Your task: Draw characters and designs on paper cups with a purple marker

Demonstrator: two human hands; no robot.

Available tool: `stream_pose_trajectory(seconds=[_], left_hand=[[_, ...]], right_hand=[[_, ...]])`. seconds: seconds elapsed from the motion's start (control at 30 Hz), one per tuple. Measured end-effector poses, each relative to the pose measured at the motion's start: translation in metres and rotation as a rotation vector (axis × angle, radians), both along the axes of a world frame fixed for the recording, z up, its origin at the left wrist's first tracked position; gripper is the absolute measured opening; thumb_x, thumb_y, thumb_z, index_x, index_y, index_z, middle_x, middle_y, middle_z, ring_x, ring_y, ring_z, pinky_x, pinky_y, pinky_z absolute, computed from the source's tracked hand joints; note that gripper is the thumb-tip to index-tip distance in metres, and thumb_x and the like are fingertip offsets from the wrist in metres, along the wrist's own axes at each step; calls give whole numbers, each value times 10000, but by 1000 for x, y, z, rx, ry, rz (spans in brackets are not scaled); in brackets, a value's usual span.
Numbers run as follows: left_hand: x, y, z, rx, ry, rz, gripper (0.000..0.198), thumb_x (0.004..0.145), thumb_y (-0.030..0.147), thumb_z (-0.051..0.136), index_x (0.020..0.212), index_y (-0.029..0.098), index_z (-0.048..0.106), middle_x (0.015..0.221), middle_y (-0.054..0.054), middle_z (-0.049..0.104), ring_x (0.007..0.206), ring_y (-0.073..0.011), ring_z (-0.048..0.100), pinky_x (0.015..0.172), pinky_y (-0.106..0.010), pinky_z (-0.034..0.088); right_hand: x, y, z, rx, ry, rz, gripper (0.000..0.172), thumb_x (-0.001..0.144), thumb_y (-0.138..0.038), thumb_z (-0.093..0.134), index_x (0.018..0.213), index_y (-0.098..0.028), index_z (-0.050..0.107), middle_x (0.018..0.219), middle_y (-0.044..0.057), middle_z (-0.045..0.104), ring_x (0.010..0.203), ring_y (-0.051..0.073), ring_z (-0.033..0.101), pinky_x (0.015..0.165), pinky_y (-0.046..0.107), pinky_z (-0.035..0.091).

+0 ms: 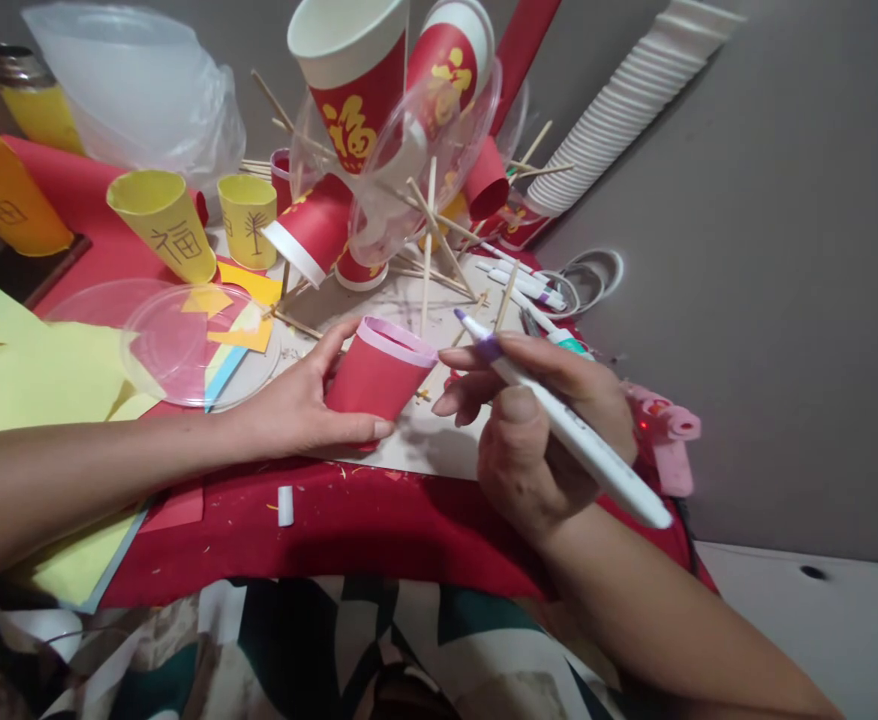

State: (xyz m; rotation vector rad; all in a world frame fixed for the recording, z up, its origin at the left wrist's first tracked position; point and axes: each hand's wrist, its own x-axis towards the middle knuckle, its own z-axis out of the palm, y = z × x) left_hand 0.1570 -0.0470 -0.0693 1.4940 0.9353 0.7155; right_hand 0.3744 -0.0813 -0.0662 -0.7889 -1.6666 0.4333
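My left hand is wrapped round a red paper cup with a pale pink rim, holding it tilted over a white board. Between the fingers and thumb of my right hand is a white marker with a purple tip. That tip points up and left, apart from the cup, just right of its rim. A small white marker cap lies on the red cloth in front of me.
Behind stands a structure of red printed cups, clear plastic lids and wooden sticks. Two yellow paper cups stand left, near yellow paper. A stack of white cups leans right, above a pink glue gun.
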Motion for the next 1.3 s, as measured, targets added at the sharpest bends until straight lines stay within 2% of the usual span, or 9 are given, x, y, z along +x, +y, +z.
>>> stream_pose_trajectory(seconds=[0.17, 0.43, 0.63, 0.73, 0.8, 0.9, 1.03, 1.13, 1.3], left_hand=[[-1, -4, -4, 108, 22, -9, 1166, 751, 436, 889, 1662, 250, 185, 1602, -161, 499, 1363, -341, 599, 1137, -485, 520], [-1, -2, -8, 287, 107, 6, 1213, 712, 501, 896, 1668, 243, 196, 1736, -182, 281, 1571, -400, 364, 1306, -538, 319], [-3, -4, -5, 208, -24, 7, 1182, 759, 595, 859, 1668, 226, 200, 1598, -212, 471, 1392, -352, 563, 1133, -499, 513], [-7, -7, 4, 424, -52, 147, 867, 870, 544, 785, 1589, 271, 383, 1596, -144, 510, 1426, -309, 527, 1131, -445, 511], [-11, -11, 12, 628, -24, 234, 637, 942, 449, 729, 1510, 272, 499, 1550, -114, 578, 1335, -265, 599, 1105, -415, 527], [-15, -18, 21, 880, 17, 250, 395, 976, 299, 686, 1362, 246, 626, 1396, -110, 704, 1196, -231, 693, 1018, -378, 585], [-17, -19, 23, 1092, 48, 72, 358, 944, 152, 684, 1293, 225, 651, 1255, -116, 785, 1208, -223, 734, 1001, -337, 628], [-17, -21, 29, 1254, 84, 46, 383, 928, 107, 675, 1301, 190, 650, 1203, -130, 804, 1153, -216, 765, 938, -310, 658], [-32, -59, 42, 1243, 84, 71, 395, 918, 302, 762, 1296, 216, 691, 1210, -124, 797, 1084, -236, 772, 938, -372, 663]], right_hand=[[-8, 4, -6, -6, 46, -5, 252, 1058, -329, 616, 1303, -344, 669, 1061, 31, 815, 532, 112, 665, 471, 276, 590], [-5, 9, -10, -26, -133, 30, 265, 1036, -241, 638, 1288, -306, 686, 1061, 23, 800, 555, 99, 677, 571, 251, 632], [4, 16, -6, 119, -169, -29, 306, 1020, -189, 642, 1297, -303, 704, 995, 22, 809, 549, 114, 679, 607, 262, 628], [8, 20, -2, 171, -223, -23, 313, 1013, -174, 641, 1297, -291, 705, 1013, 33, 817, 553, 117, 692, 605, 259, 638], [10, 23, -1, 218, -283, 10, 345, 1008, -157, 631, 1324, -280, 688, 1053, 47, 823, 630, 139, 742, 662, 271, 664], [11, 27, -3, 306, -357, 97, 387, 998, -135, 620, 1365, -252, 654, 1082, 66, 823, 765, 165, 793, 710, 268, 670], [9, 28, -6, 355, -383, 212, 397, 1015, -177, 615, 1409, -227, 610, 1011, 65, 815, 756, 153, 777, 669, 245, 635], [7, 29, -8, 403, -382, 213, 399, 1021, -190, 618, 1419, -214, 597, 1001, 66, 810, 781, 148, 773, 689, 234, 625], [6, 31, -10, 418, -378, 182, 381, 1009, -155, 619, 1386, -210, 616, 947, 47, 799, 780, 145, 766, 674, 228, 604]])
